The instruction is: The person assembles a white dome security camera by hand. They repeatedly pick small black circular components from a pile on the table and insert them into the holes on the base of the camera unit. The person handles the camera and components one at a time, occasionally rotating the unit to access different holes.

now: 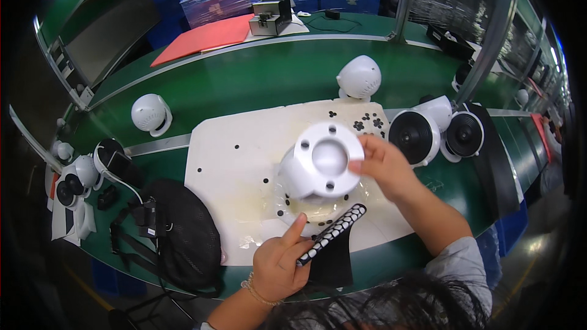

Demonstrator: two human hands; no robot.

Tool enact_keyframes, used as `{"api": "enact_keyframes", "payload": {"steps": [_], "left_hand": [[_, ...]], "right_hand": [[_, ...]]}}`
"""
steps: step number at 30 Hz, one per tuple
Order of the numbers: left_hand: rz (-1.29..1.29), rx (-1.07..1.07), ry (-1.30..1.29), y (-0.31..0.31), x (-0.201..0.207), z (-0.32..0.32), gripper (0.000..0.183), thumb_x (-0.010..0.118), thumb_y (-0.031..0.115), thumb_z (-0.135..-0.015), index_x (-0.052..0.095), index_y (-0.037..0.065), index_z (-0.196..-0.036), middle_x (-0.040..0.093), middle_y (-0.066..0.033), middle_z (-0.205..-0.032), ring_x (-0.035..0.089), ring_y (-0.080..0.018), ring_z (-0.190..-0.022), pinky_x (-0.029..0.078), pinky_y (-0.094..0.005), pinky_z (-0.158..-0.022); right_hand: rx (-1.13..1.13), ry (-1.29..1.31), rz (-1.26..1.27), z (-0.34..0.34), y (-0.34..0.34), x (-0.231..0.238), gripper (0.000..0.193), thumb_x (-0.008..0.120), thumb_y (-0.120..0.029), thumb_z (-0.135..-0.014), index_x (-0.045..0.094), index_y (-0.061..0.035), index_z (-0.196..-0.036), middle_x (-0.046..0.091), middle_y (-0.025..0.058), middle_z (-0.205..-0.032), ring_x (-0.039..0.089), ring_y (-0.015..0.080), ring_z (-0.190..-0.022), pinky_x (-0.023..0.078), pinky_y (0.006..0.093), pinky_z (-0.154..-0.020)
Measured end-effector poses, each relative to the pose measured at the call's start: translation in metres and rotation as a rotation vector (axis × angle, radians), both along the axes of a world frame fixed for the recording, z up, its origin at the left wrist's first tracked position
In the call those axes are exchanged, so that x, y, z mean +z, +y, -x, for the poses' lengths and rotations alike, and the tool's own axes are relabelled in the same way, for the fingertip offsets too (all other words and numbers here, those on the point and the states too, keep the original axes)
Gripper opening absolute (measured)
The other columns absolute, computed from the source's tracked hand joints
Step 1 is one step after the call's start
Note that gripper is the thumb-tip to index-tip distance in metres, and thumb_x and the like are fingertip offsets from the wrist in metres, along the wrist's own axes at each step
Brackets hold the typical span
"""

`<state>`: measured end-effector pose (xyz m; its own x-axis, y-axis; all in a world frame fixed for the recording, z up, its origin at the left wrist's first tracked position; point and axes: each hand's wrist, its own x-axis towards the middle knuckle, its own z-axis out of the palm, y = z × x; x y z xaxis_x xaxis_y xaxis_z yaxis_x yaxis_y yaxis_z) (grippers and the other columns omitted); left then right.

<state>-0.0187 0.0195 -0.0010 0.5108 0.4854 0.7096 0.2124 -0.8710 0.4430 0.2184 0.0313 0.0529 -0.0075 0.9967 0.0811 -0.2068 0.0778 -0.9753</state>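
My right hand (380, 165) grips the rim of a white rounded housing (296, 174), its ring-shaped base turned up toward me. Three dark round spots sit on the base ring around a round recess. Below it, my left hand (280, 264) pinches a black strip with white rounded patches (333, 233), index finger stretched toward the housing. The housing is above a pale board (238, 208) with small black round pieces (266, 181) scattered over it. Under the strip a flat black sheet (333, 264) reaches the table's front edge.
A white fan-like unit (151, 113) stands at left, another white unit (359, 77) behind the board. Round black-fronted units (411, 139) crowd the right. A black mesh bag (192, 235) lies at left. Metal posts (492, 36) rise at right; a red sheet (205, 38) lies at the back.
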Motion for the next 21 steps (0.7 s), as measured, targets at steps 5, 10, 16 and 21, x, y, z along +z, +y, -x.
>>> {"api": "enact_keyframes", "payload": {"steps": [5, 10, 16, 21], "left_hand": [[0.037, -0.072, 0.037, 0.001, 0.008, 0.005, 0.036, 0.064, 0.001, -0.055, 0.057, 0.001, -0.090, 0.054, -0.0164, -0.118, 0.058, -0.0213, -0.061, 0.047, -0.0293, -0.054], [0.100, -0.105, 0.072, 0.003, 0.004, 0.009, 0.035, 0.065, 0.001, -0.058, 0.057, 0.001, -0.092, 0.051, -0.0149, -0.122, 0.056, -0.0225, -0.059, 0.046, -0.0310, -0.054], [0.176, -0.135, 0.070, -0.001, 0.008, 0.010, 0.030, 0.065, 0.001, -0.059, 0.058, 0.001, -0.089, 0.056, -0.0140, -0.114, 0.058, -0.0212, -0.062, 0.046, -0.0301, -0.055], [0.165, -0.140, 0.047, -0.005, 0.008, 0.009, 0.028, 0.065, 0.000, -0.060, 0.058, 0.002, -0.087, 0.060, -0.0112, -0.108, 0.060, -0.0207, -0.065, 0.047, -0.0303, -0.055]], "right_hand": [[-0.353, -0.729, -0.383, -0.002, 0.110, -0.021, 0.025, 0.062, -0.007, -0.075, 0.059, -0.0053, -0.100, 0.059, 0.0059, -0.089, 0.057, 0.0181, -0.082, 0.045, 0.0303, -0.076], [-0.440, -1.652, -0.688, -0.043, 0.197, -0.083, 0.023, 0.057, -0.015, -0.076, 0.061, -0.0090, -0.098, 0.056, 0.0056, -0.090, 0.053, 0.0236, -0.090, 0.046, 0.0348, -0.075], [-0.418, -1.638, -0.149, -0.039, 0.196, -0.089, 0.036, 0.052, -0.032, -0.083, 0.058, -0.0051, -0.105, 0.055, 0.0094, -0.109, 0.050, 0.0248, -0.103, 0.041, 0.0373, -0.086], [-0.979, -1.686, 0.221, -0.088, 0.166, -0.107, 0.059, 0.051, -0.048, -0.080, 0.052, 0.0030, -0.109, 0.055, 0.0167, -0.112, 0.049, 0.0311, -0.107, 0.032, 0.0461, -0.092]]}}
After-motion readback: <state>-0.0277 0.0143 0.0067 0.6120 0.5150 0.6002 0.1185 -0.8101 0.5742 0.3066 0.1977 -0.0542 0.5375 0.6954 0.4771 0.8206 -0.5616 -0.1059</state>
